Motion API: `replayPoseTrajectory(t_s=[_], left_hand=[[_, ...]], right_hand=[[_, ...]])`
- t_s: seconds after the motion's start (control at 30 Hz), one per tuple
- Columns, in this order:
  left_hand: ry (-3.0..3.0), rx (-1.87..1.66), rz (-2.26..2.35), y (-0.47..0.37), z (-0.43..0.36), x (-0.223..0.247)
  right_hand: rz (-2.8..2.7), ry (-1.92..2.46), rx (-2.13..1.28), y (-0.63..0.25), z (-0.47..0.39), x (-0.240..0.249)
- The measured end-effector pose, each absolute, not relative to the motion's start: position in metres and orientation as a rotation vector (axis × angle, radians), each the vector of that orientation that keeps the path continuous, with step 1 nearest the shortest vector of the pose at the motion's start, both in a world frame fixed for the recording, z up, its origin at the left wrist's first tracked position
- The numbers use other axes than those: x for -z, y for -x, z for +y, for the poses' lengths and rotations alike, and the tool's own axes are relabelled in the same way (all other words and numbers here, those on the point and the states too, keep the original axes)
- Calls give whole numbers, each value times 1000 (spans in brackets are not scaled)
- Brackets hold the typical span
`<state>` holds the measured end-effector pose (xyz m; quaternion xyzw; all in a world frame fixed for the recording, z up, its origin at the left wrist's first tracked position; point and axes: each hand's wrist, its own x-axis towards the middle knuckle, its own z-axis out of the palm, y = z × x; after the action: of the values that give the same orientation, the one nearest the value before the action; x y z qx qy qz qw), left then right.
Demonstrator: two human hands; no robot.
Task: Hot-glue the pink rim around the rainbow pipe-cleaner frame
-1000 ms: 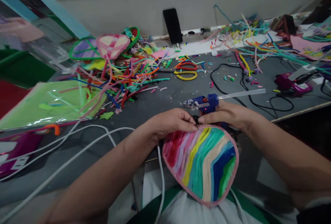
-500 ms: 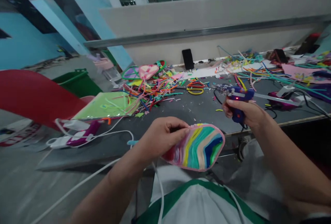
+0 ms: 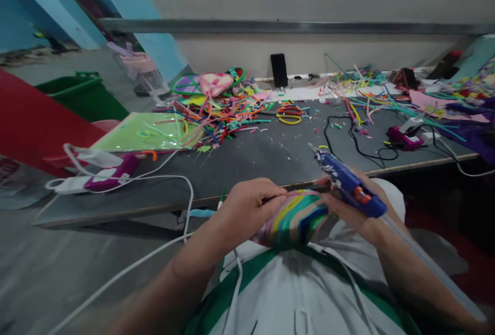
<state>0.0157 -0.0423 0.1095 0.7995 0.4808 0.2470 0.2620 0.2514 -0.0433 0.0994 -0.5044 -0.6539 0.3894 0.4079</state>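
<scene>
A rounded craft panel [image 3: 296, 216] covered in wavy stripes of coloured pipe cleaners is held near my lap, beyond the table's front edge. My left hand [image 3: 253, 206] pinches its left side between thumb and fingers. In my right hand [image 3: 356, 203] is a blue hot glue gun [image 3: 344, 180], its nozzle pointing up and left over the table edge. A long clear glue stick [image 3: 433, 265] sticks out of its back along my forearm. The fingers of my right hand also reach the panel's right edge; whether they grip it I cannot tell.
Pipe-cleaner pieces [image 3: 228, 113] are heaped on the dark table [image 3: 255, 157] beside yellow-and-orange-handled scissors [image 3: 290, 115]. A phone [image 3: 279, 70] leans at the back. White cables and a purple-and-white power strip [image 3: 112, 172] lie left; a black cord [image 3: 351, 134] loops right.
My right hand has brought the glue gun left and down, close to the panel. The panel has tilted and sits closer to my lap. The camera view has dipped.
</scene>
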Motion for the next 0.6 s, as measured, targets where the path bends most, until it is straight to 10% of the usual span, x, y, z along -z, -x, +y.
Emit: replayPoseTrajectory(t_s=[0.6], left_hand=[[-2316, -516, 1269, -36, -27, -89]], right_hand=[[-1968, 1375, -725, -242, -31, -78]])
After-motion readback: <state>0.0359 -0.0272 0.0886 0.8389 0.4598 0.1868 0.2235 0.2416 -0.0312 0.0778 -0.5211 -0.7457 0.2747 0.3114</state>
